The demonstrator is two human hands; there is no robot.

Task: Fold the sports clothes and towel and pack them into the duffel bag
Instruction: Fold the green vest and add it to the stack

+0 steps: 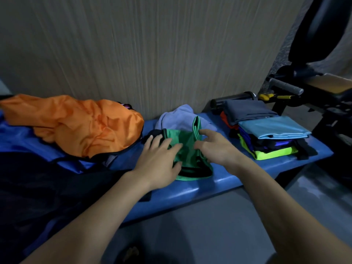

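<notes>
On the blue bench, the left hand pressed flat, pinning the green-and-black sports garment; the right hand pinched its raised fold, apparently for creasing.

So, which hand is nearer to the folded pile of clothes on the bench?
Right. The right hand pinches the green garment just left of the folded pile. The left hand presses the garment's far side, further from the pile.
</notes>
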